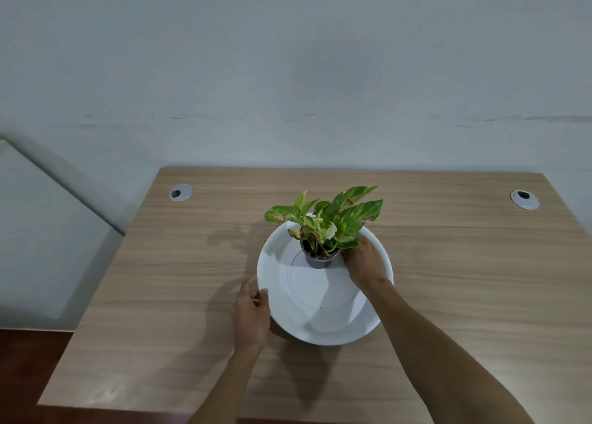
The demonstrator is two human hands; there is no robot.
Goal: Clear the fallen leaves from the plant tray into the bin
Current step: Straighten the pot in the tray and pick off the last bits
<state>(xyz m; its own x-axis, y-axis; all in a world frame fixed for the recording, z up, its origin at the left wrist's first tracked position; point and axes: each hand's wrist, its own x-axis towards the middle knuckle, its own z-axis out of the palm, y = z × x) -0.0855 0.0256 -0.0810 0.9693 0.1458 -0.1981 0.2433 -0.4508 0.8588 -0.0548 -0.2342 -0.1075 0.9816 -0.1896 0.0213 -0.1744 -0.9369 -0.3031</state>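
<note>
A round white plant tray (320,324) lies on the wooden desk, its near side lifted a little. In its far half stands a small dark pot (317,260) with a green and yellow plant (333,218); some leaves have brown edges. My left hand (251,314) grips the tray's left rim. My right hand (363,262) reaches inside the tray, right of the pot, with its fingers curled under the leaves; I cannot tell whether it holds anything. No loose leaves show on the tray's bare floor. No bin is in view.
The wooden desk (448,295) stands against a pale wall. Two grey cable grommets sit near its back corners, one at the left (181,193) and one at the right (524,199). A dark red floor (25,375) shows at the left.
</note>
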